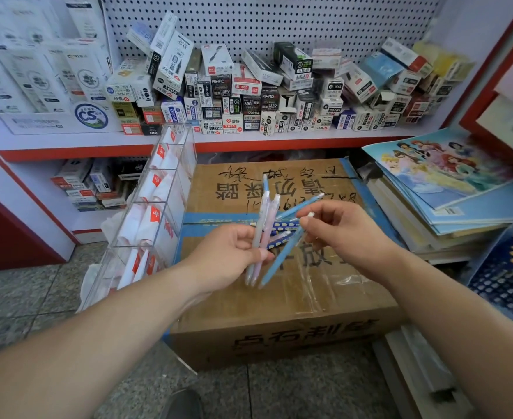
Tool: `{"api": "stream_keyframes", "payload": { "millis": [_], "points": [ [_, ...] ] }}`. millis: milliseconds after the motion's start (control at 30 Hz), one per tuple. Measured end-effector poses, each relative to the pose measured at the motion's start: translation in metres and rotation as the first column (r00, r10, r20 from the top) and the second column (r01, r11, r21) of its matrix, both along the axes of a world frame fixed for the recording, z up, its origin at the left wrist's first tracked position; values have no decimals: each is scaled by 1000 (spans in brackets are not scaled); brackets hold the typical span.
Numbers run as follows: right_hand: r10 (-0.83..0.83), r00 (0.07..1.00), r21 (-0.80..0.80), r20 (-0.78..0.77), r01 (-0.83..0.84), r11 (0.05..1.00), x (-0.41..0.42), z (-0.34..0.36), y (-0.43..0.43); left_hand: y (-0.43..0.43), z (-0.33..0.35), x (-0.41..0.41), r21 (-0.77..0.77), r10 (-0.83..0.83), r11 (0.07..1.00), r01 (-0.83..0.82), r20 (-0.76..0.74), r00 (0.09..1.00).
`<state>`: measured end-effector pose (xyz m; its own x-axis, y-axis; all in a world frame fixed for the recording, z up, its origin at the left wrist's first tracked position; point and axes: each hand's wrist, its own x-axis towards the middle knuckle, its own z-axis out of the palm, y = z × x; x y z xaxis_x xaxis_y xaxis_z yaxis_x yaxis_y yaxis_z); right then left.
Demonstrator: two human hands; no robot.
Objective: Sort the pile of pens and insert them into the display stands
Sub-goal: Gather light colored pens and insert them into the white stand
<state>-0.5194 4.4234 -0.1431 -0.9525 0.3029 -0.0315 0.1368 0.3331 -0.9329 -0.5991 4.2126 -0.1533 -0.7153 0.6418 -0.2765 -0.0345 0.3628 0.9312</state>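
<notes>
left hand (234,252), fingers curled round a bundle of pastel pens (263,228) (pale blue and pink, held nearly upright) above a taped cardboard box (279,306). right hand (343,234), fingertips pinched on a tilted blue pen (282,258) whose lower end lies just beside the bundle. a second blue pen (299,207) slants upward between the hands; which hand holds it cannot be told. clear display stand (190,164), divided into compartments holding white-and-red packets, leans just left of the box. behind, a shelf (249,145) carries stacked pen boxes (249,95); books (446,189) lie piled at right.
</notes>
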Motion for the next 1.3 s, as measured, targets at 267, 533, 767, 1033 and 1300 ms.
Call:
{"api": "stream_keyframes", "payload": {
  "millis": [267,533,767,1033,1300],
  "points": [
    [-91,996,-177,-12,88,980,-14,2,-16,4,1,8,-12,-75,997,76,81,994],
    [-135,991,-102,20,137,985,-31,-6,11,9,-1,3,33,9,999,-16,197,980],
    [-292,944,615,156,139,776,-42,-61,76,13,-7,-1,-1,40,999,-41,193,980],
    [-275,931,756,239,-1,655,-45,-60,89,14,-8,-3,-14,28,1000,-26,180,983],
    [-238,969,437,70,185,880,-27,-29,74,15,-6,-4,1,66,998,-67,164,984]
  ]
}}
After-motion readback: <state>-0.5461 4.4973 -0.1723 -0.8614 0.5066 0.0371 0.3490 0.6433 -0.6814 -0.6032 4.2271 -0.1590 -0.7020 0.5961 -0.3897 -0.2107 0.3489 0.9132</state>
